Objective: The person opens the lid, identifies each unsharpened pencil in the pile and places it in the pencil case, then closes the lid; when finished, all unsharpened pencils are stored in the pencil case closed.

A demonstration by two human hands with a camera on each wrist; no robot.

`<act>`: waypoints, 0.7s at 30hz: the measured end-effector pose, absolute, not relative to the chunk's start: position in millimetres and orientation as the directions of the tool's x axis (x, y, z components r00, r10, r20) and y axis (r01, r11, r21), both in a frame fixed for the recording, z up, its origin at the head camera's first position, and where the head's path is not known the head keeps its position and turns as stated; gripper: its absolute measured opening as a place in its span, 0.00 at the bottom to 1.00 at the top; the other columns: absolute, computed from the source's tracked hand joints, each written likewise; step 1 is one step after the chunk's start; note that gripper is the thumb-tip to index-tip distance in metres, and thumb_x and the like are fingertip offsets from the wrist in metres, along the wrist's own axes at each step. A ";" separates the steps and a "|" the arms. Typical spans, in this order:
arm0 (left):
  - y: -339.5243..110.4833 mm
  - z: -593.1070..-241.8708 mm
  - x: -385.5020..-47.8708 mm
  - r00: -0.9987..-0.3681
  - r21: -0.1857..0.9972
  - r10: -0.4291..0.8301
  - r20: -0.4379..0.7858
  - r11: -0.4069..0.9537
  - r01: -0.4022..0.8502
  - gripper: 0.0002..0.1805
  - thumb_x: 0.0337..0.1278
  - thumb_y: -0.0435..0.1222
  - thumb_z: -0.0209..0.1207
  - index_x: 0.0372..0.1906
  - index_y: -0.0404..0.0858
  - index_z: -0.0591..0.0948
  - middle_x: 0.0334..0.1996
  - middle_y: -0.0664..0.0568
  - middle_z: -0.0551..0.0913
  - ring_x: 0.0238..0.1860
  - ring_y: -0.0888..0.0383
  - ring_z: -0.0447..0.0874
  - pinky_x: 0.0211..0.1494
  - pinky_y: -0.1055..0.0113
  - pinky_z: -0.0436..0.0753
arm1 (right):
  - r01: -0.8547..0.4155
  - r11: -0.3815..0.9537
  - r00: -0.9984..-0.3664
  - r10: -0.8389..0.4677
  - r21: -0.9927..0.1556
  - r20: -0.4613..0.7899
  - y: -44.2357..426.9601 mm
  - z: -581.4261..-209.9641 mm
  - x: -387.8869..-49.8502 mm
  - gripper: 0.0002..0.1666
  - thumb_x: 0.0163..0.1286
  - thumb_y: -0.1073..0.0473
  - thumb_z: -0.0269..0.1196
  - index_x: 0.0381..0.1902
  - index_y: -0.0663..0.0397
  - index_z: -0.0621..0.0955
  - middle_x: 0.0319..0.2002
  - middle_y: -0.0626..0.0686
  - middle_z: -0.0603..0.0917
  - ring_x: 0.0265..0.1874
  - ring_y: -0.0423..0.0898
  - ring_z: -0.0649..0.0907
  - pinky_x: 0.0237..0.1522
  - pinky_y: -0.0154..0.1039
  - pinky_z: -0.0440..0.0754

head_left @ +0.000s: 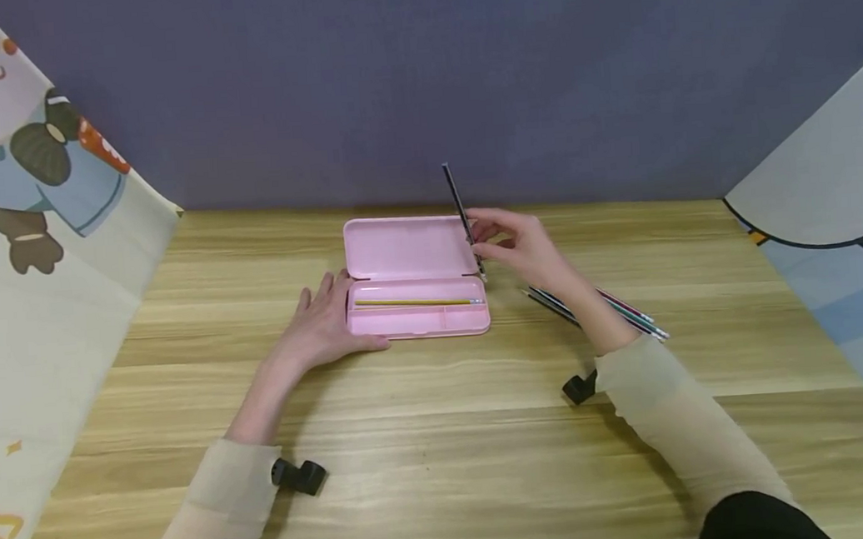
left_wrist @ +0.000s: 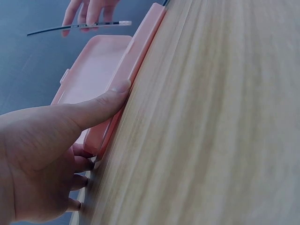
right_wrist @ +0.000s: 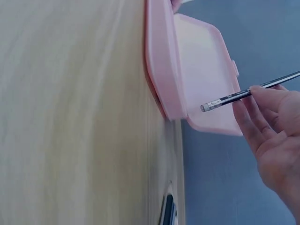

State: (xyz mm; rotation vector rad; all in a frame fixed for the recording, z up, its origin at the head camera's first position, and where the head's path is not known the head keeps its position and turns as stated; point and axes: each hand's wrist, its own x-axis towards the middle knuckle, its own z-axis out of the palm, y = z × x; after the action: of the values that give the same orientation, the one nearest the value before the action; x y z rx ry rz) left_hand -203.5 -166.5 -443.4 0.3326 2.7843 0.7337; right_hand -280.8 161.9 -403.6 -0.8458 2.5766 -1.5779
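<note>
An open pink pencil case (head_left: 419,335) lies on the table, its lid folded back; a yellow pencil (head_left: 411,302) rests in the long rear compartment. My left hand (head_left: 322,323) holds the case's left end, thumb (left_wrist: 105,104) along the front wall and the other fingers around the end. Above the case's right side, my right hand (head_left: 516,243) pinches a black pencil (head_left: 456,191) between thumb and fingers. That pencil is tilted, with its eraser end low and toward me. In the right wrist view the pencil's eraser (right_wrist: 209,106) stands apart from the lid (right_wrist: 206,70).
Several loose pencils (head_left: 552,304), dark, green and red, lie right of the case, partly under my right forearm. A dark grey panel (head_left: 419,87) rises behind the wooden table (head_left: 428,437). Printed cartoon sheets (head_left: 61,237) flank both sides.
</note>
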 end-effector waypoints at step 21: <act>-165.5 -442.9 -204.8 -0.943 0.493 0.280 -0.179 0.855 0.160 0.63 0.47 0.63 0.72 0.79 0.37 0.54 0.83 0.34 0.48 0.84 0.33 0.39 0.83 0.31 0.39 | -0.631 0.456 -0.698 -0.686 -0.628 0.204 128.6 -414.0 -279.9 0.29 0.67 0.71 0.68 0.66 0.57 0.80 0.44 0.58 0.88 0.43 0.50 0.88 0.47 0.45 0.90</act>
State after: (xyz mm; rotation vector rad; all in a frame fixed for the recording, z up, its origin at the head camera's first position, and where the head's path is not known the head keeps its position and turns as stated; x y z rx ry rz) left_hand -204.8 -165.5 -442.9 0.3360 2.7861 0.7100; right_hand -279.9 128.6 -414.0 -1.1844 2.6124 -1.0739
